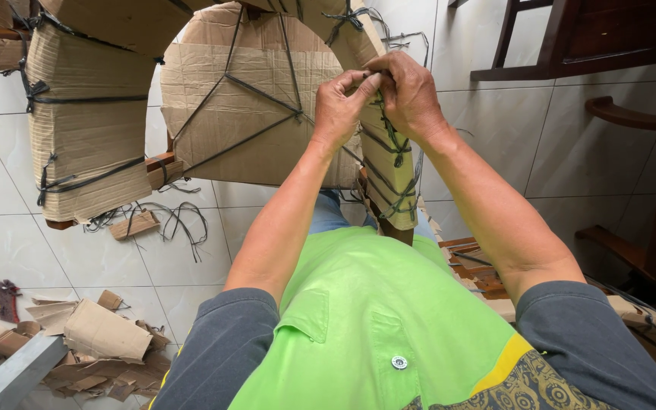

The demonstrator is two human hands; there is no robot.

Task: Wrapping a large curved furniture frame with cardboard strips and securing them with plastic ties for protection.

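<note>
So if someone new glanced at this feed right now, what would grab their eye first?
First, the left hand and right hand, pressed together at top centre, pinching the black plastic strapping on a curved furniture piece wrapped in brown corrugated cardboard. Next, the bright green shirt filling the bottom. Then the torn brown cardboard scraps on the white tiled floor, lower left.

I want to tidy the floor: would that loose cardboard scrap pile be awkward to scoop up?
Probably light and floppy: the cardboard scraps look thin, curled and torn. Likely to scatter, since they lie as separate overlapping pieces on the smooth tiled floor, where they may slide.
</note>
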